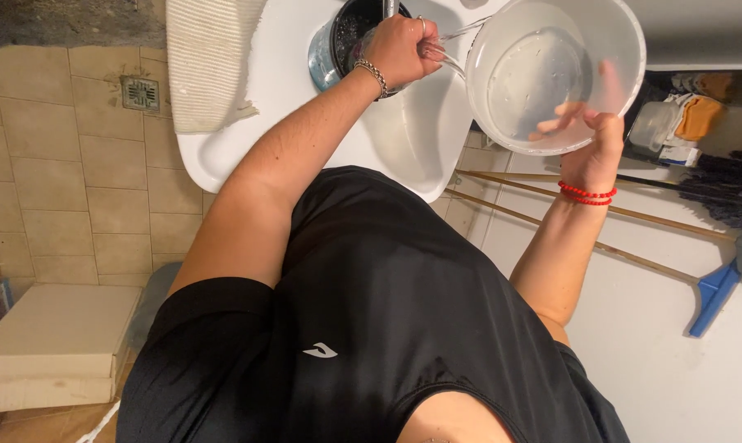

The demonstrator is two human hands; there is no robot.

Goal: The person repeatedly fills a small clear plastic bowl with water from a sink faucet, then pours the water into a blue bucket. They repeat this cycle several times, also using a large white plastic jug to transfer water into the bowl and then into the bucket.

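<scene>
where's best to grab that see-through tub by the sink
By the rim's near edge, from below, as the right hand does: the plastic tub is tilted on edge and too wide to span. The left hand grips a clear glass.

A ribbed cloth (209, 61) hangs over the sink's edge. I see a floor drain (140, 93) in the tiles, wooden broom handles (633, 215), a blue dustpan (713, 297) and a cardboard box (55, 344).

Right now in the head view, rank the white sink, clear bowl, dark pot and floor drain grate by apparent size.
1. white sink
2. clear bowl; it is raised nearer the camera, so its rank over the pot is unsure
3. dark pot, partly hidden by the left hand
4. floor drain grate
</scene>
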